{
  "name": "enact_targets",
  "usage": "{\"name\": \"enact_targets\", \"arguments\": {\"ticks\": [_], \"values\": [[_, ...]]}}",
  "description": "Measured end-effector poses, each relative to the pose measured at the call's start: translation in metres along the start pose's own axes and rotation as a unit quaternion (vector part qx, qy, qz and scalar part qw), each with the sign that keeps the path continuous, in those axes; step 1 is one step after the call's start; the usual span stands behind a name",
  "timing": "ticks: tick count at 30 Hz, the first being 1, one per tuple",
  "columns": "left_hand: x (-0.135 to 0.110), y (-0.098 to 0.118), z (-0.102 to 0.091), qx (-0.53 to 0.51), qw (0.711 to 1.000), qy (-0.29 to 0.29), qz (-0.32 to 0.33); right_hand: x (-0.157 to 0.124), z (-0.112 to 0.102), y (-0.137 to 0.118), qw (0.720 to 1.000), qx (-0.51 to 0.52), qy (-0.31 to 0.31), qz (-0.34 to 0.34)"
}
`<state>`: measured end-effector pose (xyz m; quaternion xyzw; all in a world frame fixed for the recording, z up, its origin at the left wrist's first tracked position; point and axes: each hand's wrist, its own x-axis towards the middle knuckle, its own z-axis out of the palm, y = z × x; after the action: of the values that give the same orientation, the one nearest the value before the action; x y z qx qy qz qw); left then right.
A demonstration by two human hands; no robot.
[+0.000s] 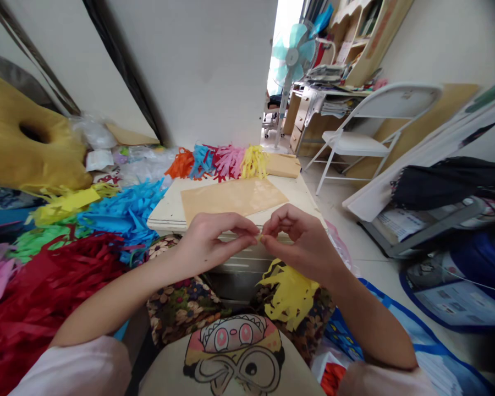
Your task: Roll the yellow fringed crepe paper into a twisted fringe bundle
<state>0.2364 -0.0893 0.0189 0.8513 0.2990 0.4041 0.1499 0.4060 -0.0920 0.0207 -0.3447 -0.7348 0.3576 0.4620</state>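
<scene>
My left hand (216, 236) and my right hand (297, 242) meet over the near edge of a low white table (169, 206). Both are closed in a pinch, thumb against finger. A small yellowish piece (259, 238) shows between the fingertips; its kind is too small to make out. Below my right hand, a yellow fringed paper tassel (291, 294) lies on my flower-patterned leg; whether it joins the pinched piece I cannot tell. In front of my hands, a flat tan paper sheet (231, 198) rests on the tabletop.
Along the table's far edge lie orange (181, 163), blue (203, 161), pink (230, 161) and yellow tassels (254, 161). Heaps of red (53, 291) and blue fringed paper (124, 212) spread at left. A white folding chair (358, 140) stands at right, beyond a blue bag (367, 324).
</scene>
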Motion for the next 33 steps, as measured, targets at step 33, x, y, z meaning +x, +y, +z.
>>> {"name": "enact_targets", "arguments": {"ticks": [33], "values": [[-0.0032,-0.0077,-0.0005,0.053,0.993,0.018,0.1,-0.0025,0.0085,0.0025,0.987,0.15,0.007,0.063]]}}
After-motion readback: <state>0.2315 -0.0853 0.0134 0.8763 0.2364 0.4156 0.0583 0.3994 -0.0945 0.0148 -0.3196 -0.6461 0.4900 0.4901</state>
